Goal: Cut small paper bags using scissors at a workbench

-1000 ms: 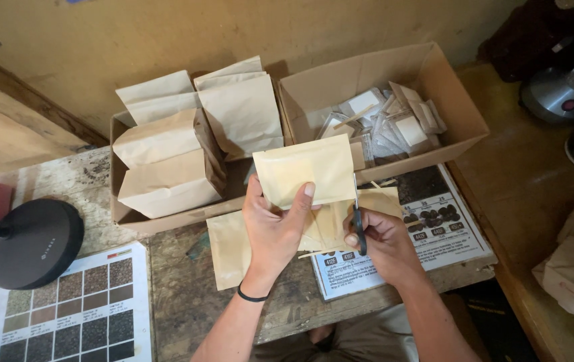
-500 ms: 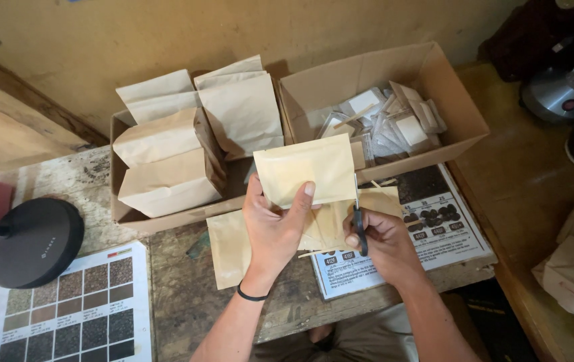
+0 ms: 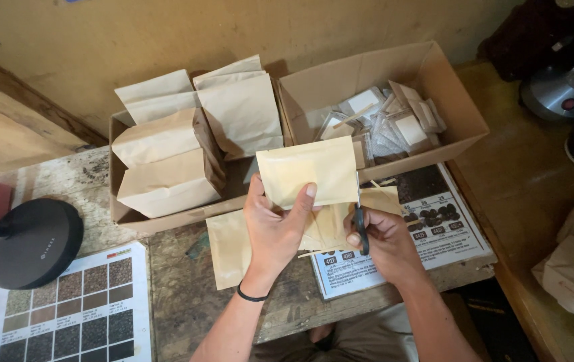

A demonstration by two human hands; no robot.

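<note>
My left hand (image 3: 275,226) holds a flat tan paper pouch (image 3: 305,169) upright by its lower edge, thumb across its front. My right hand (image 3: 382,240) grips a pair of black-handled scissors (image 3: 360,221), whose blades run up along the pouch's right edge. Beneath both hands more flat tan pouches (image 3: 233,247) lie on the wooden table. A black band circles my left wrist.
A cardboard box (image 3: 126,214) of filled brown paper bags (image 3: 166,167) stands at the back left. A second cardboard box (image 3: 448,100) at the back right holds small clear packets. Printed charts (image 3: 434,221) (image 3: 66,308) lie flat, beside a round black lamp base (image 3: 32,241).
The scissors' blades have come up against the right edge of the pouch. My left hand and the pouch have hardly moved.
</note>
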